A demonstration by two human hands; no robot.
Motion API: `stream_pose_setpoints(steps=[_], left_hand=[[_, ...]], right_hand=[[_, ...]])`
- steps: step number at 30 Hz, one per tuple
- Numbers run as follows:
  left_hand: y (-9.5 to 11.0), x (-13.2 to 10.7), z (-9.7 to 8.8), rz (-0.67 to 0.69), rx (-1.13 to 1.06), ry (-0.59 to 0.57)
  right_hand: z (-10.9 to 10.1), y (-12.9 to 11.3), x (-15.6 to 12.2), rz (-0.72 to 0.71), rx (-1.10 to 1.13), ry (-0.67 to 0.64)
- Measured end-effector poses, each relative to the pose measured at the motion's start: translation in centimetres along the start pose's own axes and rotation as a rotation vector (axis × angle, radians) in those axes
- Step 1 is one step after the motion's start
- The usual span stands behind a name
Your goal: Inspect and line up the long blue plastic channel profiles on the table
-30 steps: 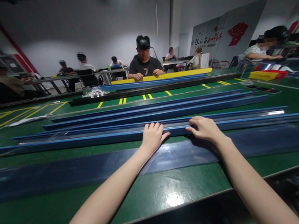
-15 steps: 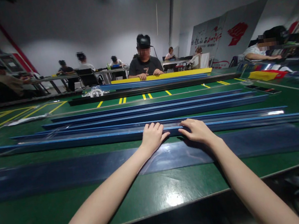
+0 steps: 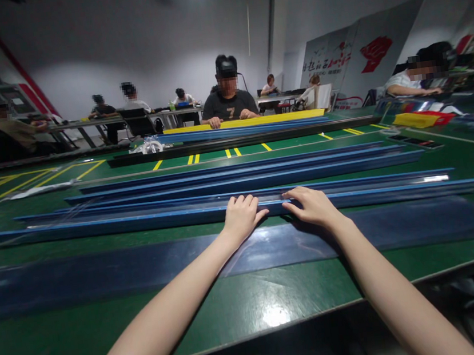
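A long blue plastic channel (image 3: 117,225) lies crosswise in front of me, with a shiny clear strip along its trough. My left hand (image 3: 241,218) curls over its near edge, fingers inside and thumb on the front wall. A short way to the right, my right hand (image 3: 313,207) grips the same edge between thumb and fingers. The fingertips of both hands are partly hidden in the trough. Nearer to me, a wide transparent plastic strip (image 3: 102,274) lies flat under my forearms.
Beyond the channel lie more blue channels (image 3: 229,183), a black bar (image 3: 258,137) and crumpled clear film (image 3: 153,146). A phone (image 3: 416,141) rests at right on the green table (image 3: 219,318). Opposite, a co-worker (image 3: 230,100) holds a yellow strip (image 3: 256,121).
The co-worker's yellow strip has shifted left, and one of that person's hands with it. My hands keep their grip on the blue channel almost unmoved.
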State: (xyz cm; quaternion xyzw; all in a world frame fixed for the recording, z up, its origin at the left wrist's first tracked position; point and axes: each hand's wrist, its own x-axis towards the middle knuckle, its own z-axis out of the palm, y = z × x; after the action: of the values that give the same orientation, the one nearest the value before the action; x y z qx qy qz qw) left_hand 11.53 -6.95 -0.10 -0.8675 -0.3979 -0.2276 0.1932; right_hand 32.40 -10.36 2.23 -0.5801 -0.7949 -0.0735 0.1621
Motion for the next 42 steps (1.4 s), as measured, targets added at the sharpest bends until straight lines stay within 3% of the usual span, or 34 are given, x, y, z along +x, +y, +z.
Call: stream_pose_setpoints(steps=[42], left_hand=[[0.07, 0.06, -0.18, -0.029, -0.020, -0.064]], right_hand=[[0.28, 0.08, 0.00, -0.010, -0.021, -0.005]])
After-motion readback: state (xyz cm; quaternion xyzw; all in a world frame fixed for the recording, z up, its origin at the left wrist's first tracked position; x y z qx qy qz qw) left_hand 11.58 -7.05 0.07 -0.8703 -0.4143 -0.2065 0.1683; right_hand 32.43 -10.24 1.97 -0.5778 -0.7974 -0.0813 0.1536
